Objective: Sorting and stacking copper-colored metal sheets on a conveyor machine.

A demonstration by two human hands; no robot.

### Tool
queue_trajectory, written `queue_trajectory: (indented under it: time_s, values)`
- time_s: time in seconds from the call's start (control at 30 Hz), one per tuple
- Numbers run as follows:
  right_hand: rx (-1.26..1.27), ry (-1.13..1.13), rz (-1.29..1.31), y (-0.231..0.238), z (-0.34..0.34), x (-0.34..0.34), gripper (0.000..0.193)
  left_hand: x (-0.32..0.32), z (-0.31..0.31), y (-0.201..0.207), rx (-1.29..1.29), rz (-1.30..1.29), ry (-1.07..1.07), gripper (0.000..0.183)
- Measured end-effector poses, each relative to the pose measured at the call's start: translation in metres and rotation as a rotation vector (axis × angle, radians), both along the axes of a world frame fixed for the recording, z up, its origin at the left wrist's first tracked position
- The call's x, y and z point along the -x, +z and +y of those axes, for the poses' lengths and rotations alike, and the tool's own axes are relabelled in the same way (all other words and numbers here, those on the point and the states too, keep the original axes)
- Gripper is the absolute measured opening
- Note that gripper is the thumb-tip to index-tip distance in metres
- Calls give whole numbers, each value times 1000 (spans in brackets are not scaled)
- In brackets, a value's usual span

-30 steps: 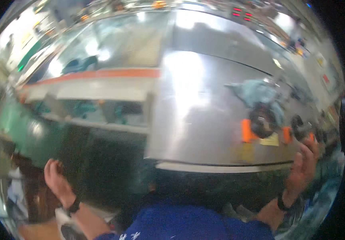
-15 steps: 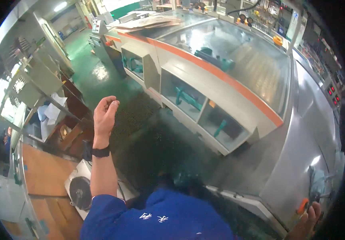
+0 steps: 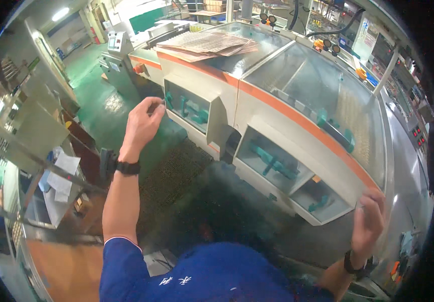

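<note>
My left grip (image 3: 144, 122) is hanging loosely parted, seemingly empty, before the machine (image 3: 300, 123); my right grip (image 3: 368, 224) is hovering at its corner, closure unclear; sheets (image 3: 204, 44) are lying atop, untouched.

The person wears a deep blue shirt (image 3: 227, 269) with short sleeves. The left sleeve (image 3: 121, 267) ends above the elbow in a narrow, pale edging (image 3: 123, 238); the right sleeve (image 3: 322, 293) looks darker, in shade. Small white written characters (image 3: 175, 280) run across the chest, and a smaller white mark (image 3: 233, 289) sits farther right. A black band (image 3: 128, 167) circles the left wrist, with a blocky dark case (image 3: 107, 161) on its outer side. A dark wristband (image 3: 349, 262) rings the right wrist. Both forearms are bare.
</note>
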State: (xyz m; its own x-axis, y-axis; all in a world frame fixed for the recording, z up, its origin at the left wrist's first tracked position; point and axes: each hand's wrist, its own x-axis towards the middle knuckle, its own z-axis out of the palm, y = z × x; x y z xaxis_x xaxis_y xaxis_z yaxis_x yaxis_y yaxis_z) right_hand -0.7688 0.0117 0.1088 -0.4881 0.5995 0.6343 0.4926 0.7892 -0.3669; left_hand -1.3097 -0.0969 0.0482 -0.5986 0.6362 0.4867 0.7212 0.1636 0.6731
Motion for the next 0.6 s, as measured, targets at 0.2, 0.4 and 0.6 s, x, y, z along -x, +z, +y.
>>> queue_trajectory:
  time_s: [0.2, 0.4, 0.6]
  values:
    - [-4, 50, -16, -8, 40, 141, 24, 111, 116, 14, 17, 226, -102, 35]
    - [38, 0, 113, -40, 93, 253, 20, 172, 265, 31, 380, 542, -202, 47]
    - [166, 33, 203, -79, 174, 389, 15, 193, 362, 46, 659, 547, -335, 54]
